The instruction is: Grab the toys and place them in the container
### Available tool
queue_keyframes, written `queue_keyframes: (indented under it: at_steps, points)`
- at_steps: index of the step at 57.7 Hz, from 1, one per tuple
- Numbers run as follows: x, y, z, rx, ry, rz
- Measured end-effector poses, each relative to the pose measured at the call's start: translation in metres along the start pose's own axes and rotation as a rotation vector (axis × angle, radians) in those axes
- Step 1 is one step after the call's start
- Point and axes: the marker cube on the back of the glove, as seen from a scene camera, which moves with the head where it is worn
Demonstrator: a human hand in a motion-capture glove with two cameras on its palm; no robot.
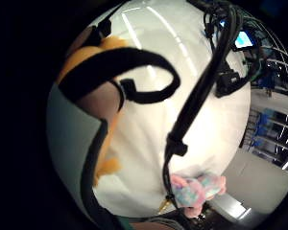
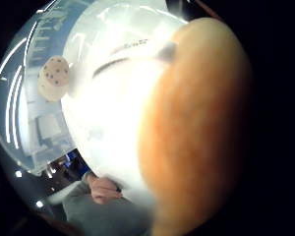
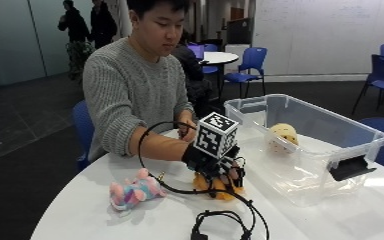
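On the white round table (image 3: 99,220), my gloved right hand (image 3: 205,162) rests on top of an orange plush toy (image 3: 220,190), its fingers curled down over it. That toy fills much of the thumb side palm view (image 2: 201,128) and shows beside the strap in the little finger side view (image 1: 110,45). A pastel pink and blue plush toy (image 3: 133,191) (image 1: 198,189) lies on the table to the left of the hand. The clear plastic container (image 3: 372,137) stands just right of the hand. A cream spotted toy (image 3: 282,136) (image 2: 54,77) lies inside it.
The person's bare left hand (image 2: 104,189) rests at the table's edge behind the gloved hand. Blue chairs (image 3: 248,65) and another table stand behind the person. Bare tabletop lies in front of the toys.
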Motion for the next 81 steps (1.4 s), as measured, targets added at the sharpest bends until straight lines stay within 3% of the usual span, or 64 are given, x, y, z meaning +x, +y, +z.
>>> queue_keyframes:
  at_steps: [13, 32, 44, 51, 61, 74, 81]
  points:
    - [0.003, -0.003, -0.017, 0.077, -0.087, -0.026]
    - [-0.024, 0.007, -0.184, 0.329, -0.167, -0.148]
    - [-0.070, -0.031, -0.227, 0.335, -0.234, -0.228]
    - [-0.119, -0.091, -0.229, 0.294, -0.310, -0.212]
    - [-0.184, -0.168, -0.187, 0.195, -0.149, -0.190]
    - [-0.182, -0.184, -0.166, 0.075, -0.091, -0.169]
    - [-0.177, -0.182, -0.168, 0.085, -0.094, -0.153]
